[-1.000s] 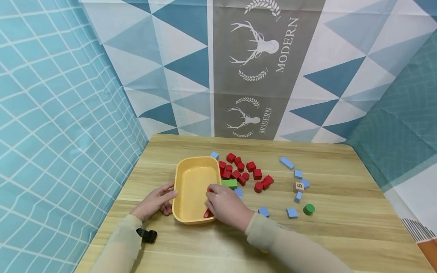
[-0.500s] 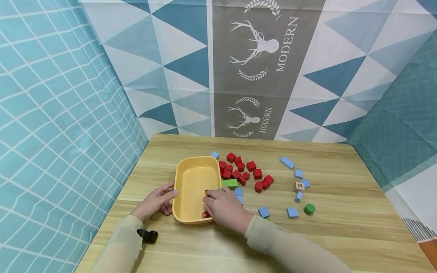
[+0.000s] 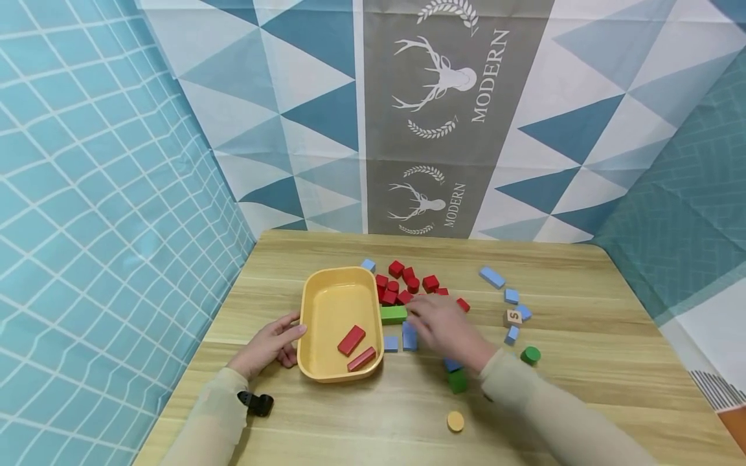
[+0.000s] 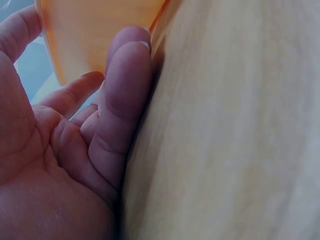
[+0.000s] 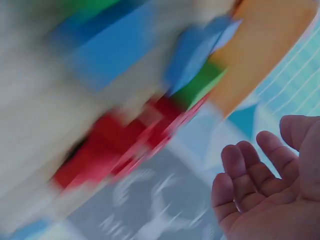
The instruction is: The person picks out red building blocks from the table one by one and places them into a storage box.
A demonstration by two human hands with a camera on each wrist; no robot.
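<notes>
A yellow plastic bin stands left of the middle of the table, with a red rectangular block and a thinner red block lying inside. My left hand holds the bin's left side, thumb at the rim and fingers against the outer wall. In the left wrist view the thumb and a fingertip meet the bin. My right hand is over the table beside the red blocks, its fingers loosely bent. The right wrist view shows its palm with nothing in it.
A green block and blue blocks lie right of the bin. Further right are a wooden letter cube, a green cylinder and more blue blocks. A yellow disc lies near the front. Patterned cloths surround the table.
My right hand has let go of a red block in the bin and moved right, out over the loose blocks. The left hand stays at the bin.
</notes>
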